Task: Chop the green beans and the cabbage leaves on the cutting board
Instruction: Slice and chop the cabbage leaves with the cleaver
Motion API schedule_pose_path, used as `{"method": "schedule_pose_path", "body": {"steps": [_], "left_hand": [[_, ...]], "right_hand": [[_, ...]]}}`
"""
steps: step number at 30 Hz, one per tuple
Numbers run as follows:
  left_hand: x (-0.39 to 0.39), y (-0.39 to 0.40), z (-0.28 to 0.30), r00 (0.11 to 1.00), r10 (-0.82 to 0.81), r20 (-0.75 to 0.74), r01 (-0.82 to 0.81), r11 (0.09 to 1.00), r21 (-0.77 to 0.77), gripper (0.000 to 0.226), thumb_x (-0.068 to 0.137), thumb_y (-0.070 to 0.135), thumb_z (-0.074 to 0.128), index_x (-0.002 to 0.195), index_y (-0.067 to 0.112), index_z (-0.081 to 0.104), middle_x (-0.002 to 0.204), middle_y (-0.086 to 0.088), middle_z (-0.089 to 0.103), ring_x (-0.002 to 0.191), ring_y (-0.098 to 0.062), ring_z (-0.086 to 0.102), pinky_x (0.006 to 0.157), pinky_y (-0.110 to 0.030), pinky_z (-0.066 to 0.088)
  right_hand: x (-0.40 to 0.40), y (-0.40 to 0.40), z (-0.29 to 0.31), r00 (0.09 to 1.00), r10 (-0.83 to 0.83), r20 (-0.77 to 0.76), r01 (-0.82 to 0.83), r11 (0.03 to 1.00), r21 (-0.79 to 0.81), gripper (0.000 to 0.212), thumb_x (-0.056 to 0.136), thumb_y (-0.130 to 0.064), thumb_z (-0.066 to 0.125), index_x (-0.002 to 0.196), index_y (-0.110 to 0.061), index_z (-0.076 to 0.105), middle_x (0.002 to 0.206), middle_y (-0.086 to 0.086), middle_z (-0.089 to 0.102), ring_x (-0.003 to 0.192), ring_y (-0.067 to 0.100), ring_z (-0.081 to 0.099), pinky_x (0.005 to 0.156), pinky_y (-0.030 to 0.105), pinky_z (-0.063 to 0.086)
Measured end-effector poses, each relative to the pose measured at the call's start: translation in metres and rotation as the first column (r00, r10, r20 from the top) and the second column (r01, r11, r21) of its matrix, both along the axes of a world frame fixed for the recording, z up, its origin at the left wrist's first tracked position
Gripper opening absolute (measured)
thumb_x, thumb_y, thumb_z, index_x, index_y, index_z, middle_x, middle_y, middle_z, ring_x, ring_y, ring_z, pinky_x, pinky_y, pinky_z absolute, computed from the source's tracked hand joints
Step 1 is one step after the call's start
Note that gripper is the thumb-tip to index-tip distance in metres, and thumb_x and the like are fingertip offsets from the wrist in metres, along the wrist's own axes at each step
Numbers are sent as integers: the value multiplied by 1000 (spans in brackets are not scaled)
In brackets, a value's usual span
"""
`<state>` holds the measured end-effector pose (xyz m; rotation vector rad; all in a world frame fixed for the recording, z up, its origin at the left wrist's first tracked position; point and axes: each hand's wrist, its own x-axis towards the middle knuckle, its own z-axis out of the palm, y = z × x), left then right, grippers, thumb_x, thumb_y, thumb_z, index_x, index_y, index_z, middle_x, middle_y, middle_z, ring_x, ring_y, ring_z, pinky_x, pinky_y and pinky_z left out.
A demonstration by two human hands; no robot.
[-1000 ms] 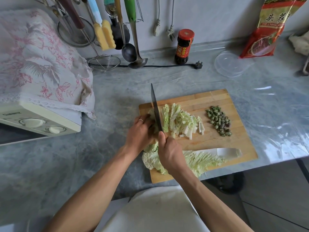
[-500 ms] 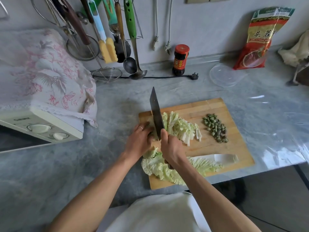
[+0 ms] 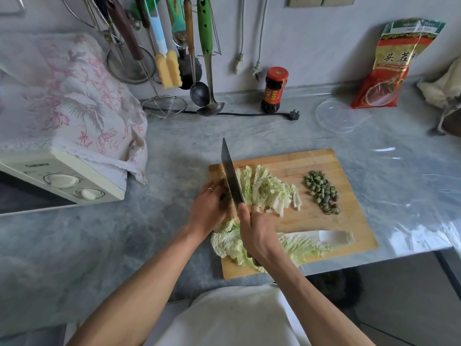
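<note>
Right hand [image 3: 258,233] grips the knife [image 3: 232,178] by its handle, fingers curled tight around it. Half a second ago the blade stood the same way, and it has moved very little since. The blade stands edge down on the cutting board [image 3: 321,161], right beside the pile of cut cabbage [image 3: 269,191]. Left hand [image 3: 208,208] has its fingers curled down on the uncut cabbage beside the blade, pressing it to the board. One whole cabbage leaf [image 3: 304,244] lies along the near edge of the board, partly under the right hand. One small heap of chopped green beans [image 3: 321,192] sits on the right part of the board. One dark bottle [image 3: 275,89] with a red cap stands by the wall.
</note>
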<state>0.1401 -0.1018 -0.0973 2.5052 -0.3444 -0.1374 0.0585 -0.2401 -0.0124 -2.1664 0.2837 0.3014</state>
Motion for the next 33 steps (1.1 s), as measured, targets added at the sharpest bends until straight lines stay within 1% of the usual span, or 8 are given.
{"method": "schedule_pose_path", "body": {"steps": [6, 12, 17, 21, 24, 26, 31, 33], "left_hand": [[-2, -2, 3, 1000, 1, 9, -1, 1000, -14, 23, 89, 18, 66, 110, 10, 72, 135, -6, 62, 131, -29, 46, 98, -40, 47], [-1, -1, 4, 999, -20, 26, 21, 1000, -17, 46, 86, 39, 42, 98, 9, 75, 116, -6, 71, 123, -31, 54, 90, -43, 53], [1, 3, -1, 999, -41, -12, 41, 999, 23, 39, 87, 35, 45, 100, 14, 75, 125, -2, 67, 129, -28, 49, 96, -43, 49], [-5, -4, 15, 999, -2, -36, 2, 1000, -17, 59, 85, 48, 35, 112, 10, 72, 133, -4, 63, 133, -29, 43, 98, -43, 49], [-7, -2, 16, 1000, -5, -27, 4, 999, -36, 41, 88, 36, 50, 110, 10, 72, 131, -6, 65, 132, -32, 45, 95, -47, 52], [-7, 0, 9, 1000, -17, -6, 17, 999, -40, 32, 88, 31, 57, 109, 12, 73, 130, -6, 65, 131, -33, 46, 91, -47, 54], [-4, -3, -1, 1000, 25, 0, -25, 999, -24, 22, 89, 15, 64, 109, 9, 71, 136, -6, 61, 134, -26, 44, 101, -44, 48], [-5, -4, 0, 1000, 31, 2, -31, 999, -27, 23, 89, 14, 63, 110, 9, 71, 137, -5, 61, 135, -25, 43, 102, -42, 47]], "right_hand": [[2, 6, -7, 986, -38, -163, 31, 999, -43, 45, 103, -48, 31, 84, -13, 51, 81, 8, 55, 75, 23, 51, 70, 28, 38], [8, 21, -10, 998, -63, 4, 63, 998, -17, 55, 105, -49, 29, 74, -10, 51, 64, 5, 55, 55, 18, 51, 46, 29, 32], [-1, 18, -12, 997, -69, -18, 69, 998, 0, 53, 105, -47, 29, 67, -13, 44, 64, 7, 54, 56, 21, 48, 55, 35, 36], [16, 19, -5, 998, -45, -45, 43, 997, -60, 53, 107, -42, 27, 69, -13, 47, 60, 0, 49, 51, 12, 46, 50, 32, 28], [15, 18, -5, 1000, -11, -25, 9, 997, -78, 53, 107, -42, 26, 70, -11, 48, 57, -1, 49, 48, 10, 44, 41, 23, 30], [3, 15, -7, 1000, -8, -6, 8, 999, -36, 52, 107, -40, 28, 66, -14, 43, 56, 0, 49, 47, 10, 42, 45, 25, 33], [18, 4, 3, 978, -134, -162, 143, 989, 41, 44, 106, -44, 30, 68, -25, 41, 65, -1, 49, 56, 13, 45, 50, 23, 33], [22, 6, 2, 987, -113, -112, 113, 994, -9, 48, 107, -41, 29, 66, -21, 43, 63, 1, 49, 55, 16, 47, 50, 25, 36]]}}
